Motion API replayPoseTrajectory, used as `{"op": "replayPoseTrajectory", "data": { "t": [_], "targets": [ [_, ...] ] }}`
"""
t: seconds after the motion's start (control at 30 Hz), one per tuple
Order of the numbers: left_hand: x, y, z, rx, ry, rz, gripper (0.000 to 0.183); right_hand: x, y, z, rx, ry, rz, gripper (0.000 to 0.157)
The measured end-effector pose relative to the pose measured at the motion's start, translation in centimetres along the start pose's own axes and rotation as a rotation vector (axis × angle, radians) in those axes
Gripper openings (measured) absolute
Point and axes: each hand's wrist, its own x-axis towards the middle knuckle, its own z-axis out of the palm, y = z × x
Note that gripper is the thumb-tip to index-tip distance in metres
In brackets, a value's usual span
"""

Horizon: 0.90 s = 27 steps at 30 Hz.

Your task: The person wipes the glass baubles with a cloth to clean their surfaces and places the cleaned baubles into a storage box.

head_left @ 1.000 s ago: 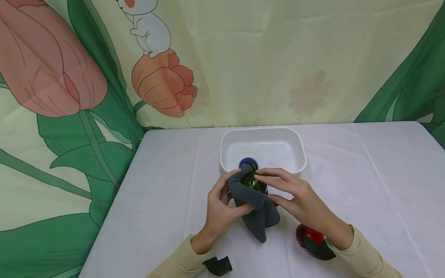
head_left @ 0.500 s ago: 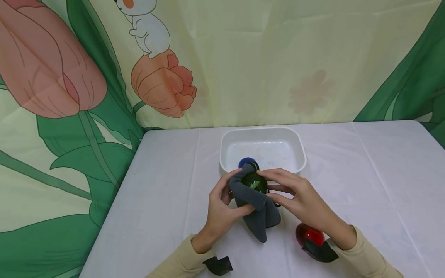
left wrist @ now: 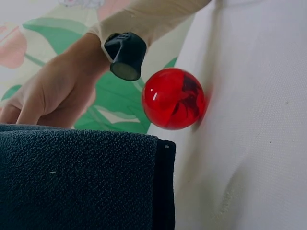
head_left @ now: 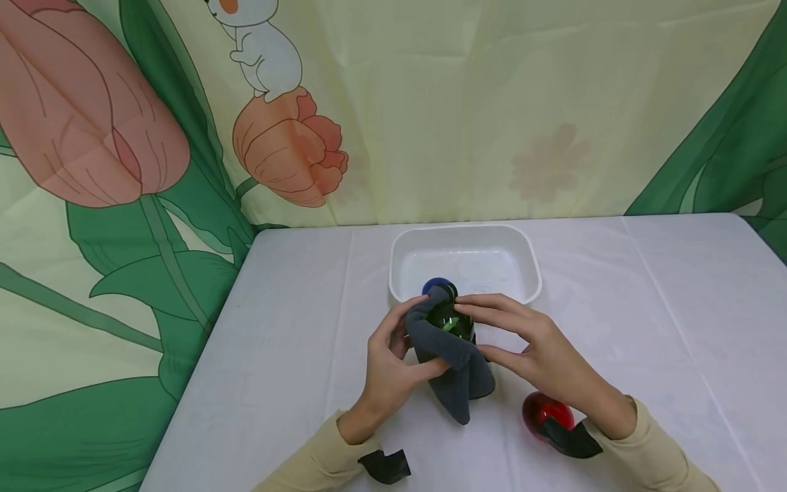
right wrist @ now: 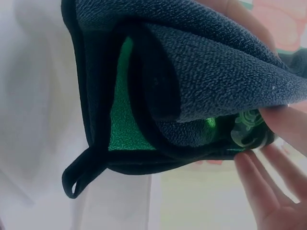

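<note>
My left hand [head_left: 393,372] grips a dark grey cloth [head_left: 445,348] with a black edge, folded round a clear green ball [head_left: 451,321]. The thumb presses the near side of the cloth and the fingers lie behind it. From the right, my right hand [head_left: 529,335] holds the ball's bare side between fingertips and thumb. In the right wrist view the green ball [right wrist: 252,129] shows at the cloth's opening, and a hanging loop [right wrist: 81,175] sticks out from the cloth's corner. A blue round thing [head_left: 435,283] shows just beyond the cloth, partly hidden.
A white rectangular tray [head_left: 529,290] stands behind the hands. A clear red ball [head_left: 546,413] rests on the white-covered table [head_left: 295,328] beneath my right forearm. Black straps or mounts hang at both wrists. A printed curtain [head_left: 430,137] closes off the back.
My right hand's fingers have shifted slightly on the green ball, and the wrist has moved a little rightward. The left hand and cloth stay nearly still.
</note>
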Motion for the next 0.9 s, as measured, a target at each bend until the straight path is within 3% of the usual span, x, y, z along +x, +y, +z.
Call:
{"op": "replayPoseTrajectory", "data": {
  "t": [0.3,0.57,0.7,0.9],
  "targets": [
    [-0.15,-0.11,0.04,-0.017,-0.002,-0.003,0.067,0.02,0.05,0.37,-0.051,0.002,-0.056,0.069],
    [-0.18,-0.09,0.06,-0.021,-0.015,-0.014,0.068,-0.12,-0.08,0.43,-0.065,-0.001,-0.049,0.069],
    [-0.21,-0.17,0.05,-0.020,-0.019,-0.020,0.068,-0.13,-0.06,0.37,-0.055,-0.005,-0.025,0.069],
    [-0.17,-0.18,0.05,-0.017,-0.021,-0.025,0.069,-0.28,0.12,0.41,0.056,-0.013,0.071,0.064]
  ]
}}
